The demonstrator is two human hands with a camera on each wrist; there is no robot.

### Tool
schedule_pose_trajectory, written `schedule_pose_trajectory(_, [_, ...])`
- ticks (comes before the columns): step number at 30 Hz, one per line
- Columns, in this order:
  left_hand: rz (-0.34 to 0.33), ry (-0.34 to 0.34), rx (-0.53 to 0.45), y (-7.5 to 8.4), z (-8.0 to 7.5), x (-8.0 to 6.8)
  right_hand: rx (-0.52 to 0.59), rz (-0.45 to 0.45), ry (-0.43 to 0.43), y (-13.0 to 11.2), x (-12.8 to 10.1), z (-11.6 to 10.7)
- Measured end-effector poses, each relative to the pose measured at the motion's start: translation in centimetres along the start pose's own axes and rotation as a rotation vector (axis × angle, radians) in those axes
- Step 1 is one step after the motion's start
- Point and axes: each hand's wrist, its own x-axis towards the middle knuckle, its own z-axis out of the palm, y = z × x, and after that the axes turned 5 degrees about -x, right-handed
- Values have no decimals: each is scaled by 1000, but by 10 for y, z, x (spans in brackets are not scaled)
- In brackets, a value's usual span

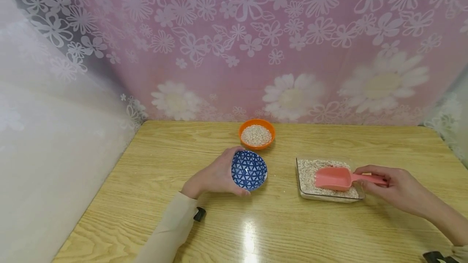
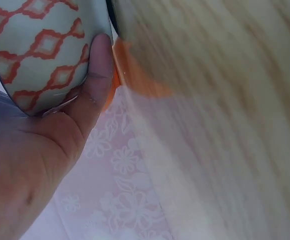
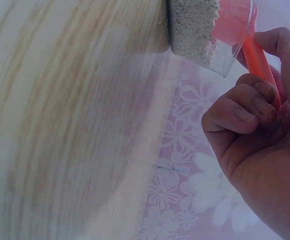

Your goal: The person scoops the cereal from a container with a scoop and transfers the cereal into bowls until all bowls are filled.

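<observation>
Wooden desk [image 1: 278,218]. Toward its right, clear rectangular container [image 1: 323,197], pale flakes [image 1: 306,173] spread through it. Near the far edge, orange bowl [image 1: 269,143], similar flakes inside. Just nearer, blue bowl [image 1: 249,169], triangle print showing within; left grip [image 1: 219,173] grasping it, thumb and fingers round its side. Pink scoop [image 1: 333,178]: blade inside clear rectangular container, handle grasped by right grip [image 1: 396,184].

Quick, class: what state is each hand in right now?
Left hand: holding the blue-patterned bowl.
Right hand: holding the pink scoop.
</observation>
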Motion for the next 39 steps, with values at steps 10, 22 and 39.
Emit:
schedule_pose_trajectory(10, [-7,-88,11,5,-3,-4,-88,-32,43,-8,3,-1])
schedule_pose_trajectory(22, [96,128,184,46,0,-2,-190,-143,56,-14,10,-1])
schedule_pose_trajectory(39, [53,129,153,123,92,41,-436,-237,122,-23,10,-26])
